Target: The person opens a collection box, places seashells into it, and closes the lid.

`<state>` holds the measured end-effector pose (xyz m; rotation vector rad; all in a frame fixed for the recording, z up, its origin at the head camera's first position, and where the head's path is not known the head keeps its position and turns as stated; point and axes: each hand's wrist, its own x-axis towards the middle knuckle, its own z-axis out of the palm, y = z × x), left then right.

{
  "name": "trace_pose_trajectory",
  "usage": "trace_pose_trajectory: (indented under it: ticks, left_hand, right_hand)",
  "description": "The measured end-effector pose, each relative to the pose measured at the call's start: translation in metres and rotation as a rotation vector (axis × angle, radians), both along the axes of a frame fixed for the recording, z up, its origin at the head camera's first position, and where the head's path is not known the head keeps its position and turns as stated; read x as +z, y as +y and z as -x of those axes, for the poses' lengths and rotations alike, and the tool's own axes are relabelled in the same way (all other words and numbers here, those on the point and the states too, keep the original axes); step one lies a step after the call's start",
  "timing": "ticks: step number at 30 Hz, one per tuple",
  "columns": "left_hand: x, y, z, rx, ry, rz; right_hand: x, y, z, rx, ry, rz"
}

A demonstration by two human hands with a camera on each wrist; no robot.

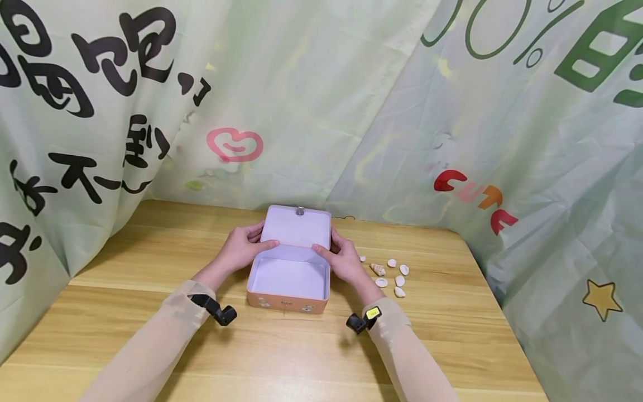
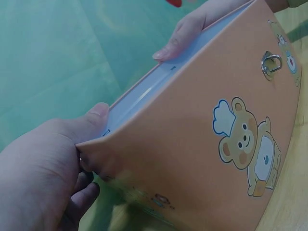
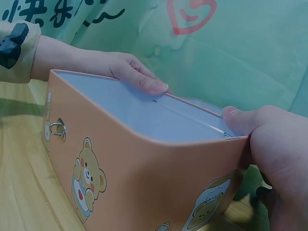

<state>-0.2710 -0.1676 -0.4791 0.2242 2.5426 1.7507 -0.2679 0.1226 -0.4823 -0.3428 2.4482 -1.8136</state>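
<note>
An orange hinged box (image 1: 287,302) printed with cartoon bears sits on the table with its lid (image 1: 296,226) raised at the back. Its pale lavender inside shows bare, and a metal clasp (image 1: 300,211) is at the lid's top edge. My left hand (image 1: 240,245) grips the left side near the hinge, thumb over the rim and fingers outside. On the opposite side my right hand (image 1: 348,259) holds the box likewise, its thumb (image 3: 236,118) hooked over the rim. A metal loop (image 2: 271,65) is fixed to the front wall in the left wrist view.
To the right of the box lie several small white shells (image 1: 381,282) and one striped spiral shell (image 1: 378,269), close by my right wrist. The wooden table (image 1: 442,346) ends at a printed curtain (image 1: 301,111) behind and at both sides.
</note>
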Motion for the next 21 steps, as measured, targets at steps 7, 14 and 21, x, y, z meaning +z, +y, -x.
trace_pose_trajectory:
  ticks: [7, 14, 21]
  left_hand:
    - [-0.0006, -0.0008, -0.0005, 0.009, -0.005, 0.024]
    - [-0.0007, -0.0012, -0.0008, 0.010, -0.004, 0.019]
    - [0.0000, -0.0003, -0.0010, 0.008, -0.008, 0.016]
  right_hand:
    - [0.0009, 0.0005, -0.0009, 0.000, -0.012, -0.006]
    - [0.0011, 0.0011, -0.0019, 0.000, -0.019, -0.008]
    - [0.0031, 0.0010, -0.0027, 0.018, -0.012, -0.015]
